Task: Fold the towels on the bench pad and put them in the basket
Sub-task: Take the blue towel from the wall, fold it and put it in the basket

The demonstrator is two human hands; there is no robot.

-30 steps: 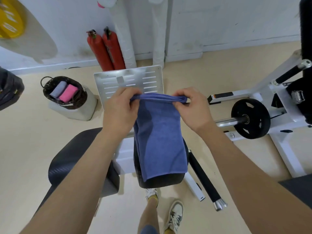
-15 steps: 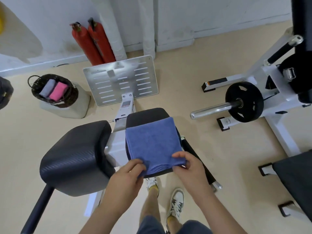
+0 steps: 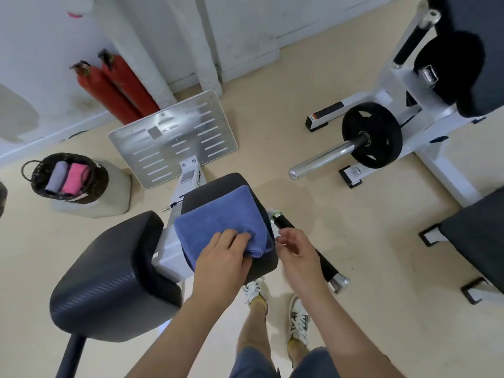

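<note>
Right hand (image 3: 296,252) now off blue towel (image 3: 218,216), loose, empty; left hand (image 3: 222,257) tight on its fold.

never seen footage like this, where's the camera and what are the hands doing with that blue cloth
No machine: a person wears a wide-angle camera on the head, looking down at their own bare hands in a gym. A folded blue towel lies on a black bench pad. The left hand curls its fingers over the towel's near edge; the right hand hovers beside it, holding nothing. A basket on the left holds a grey towel and a pink towel.
</note>
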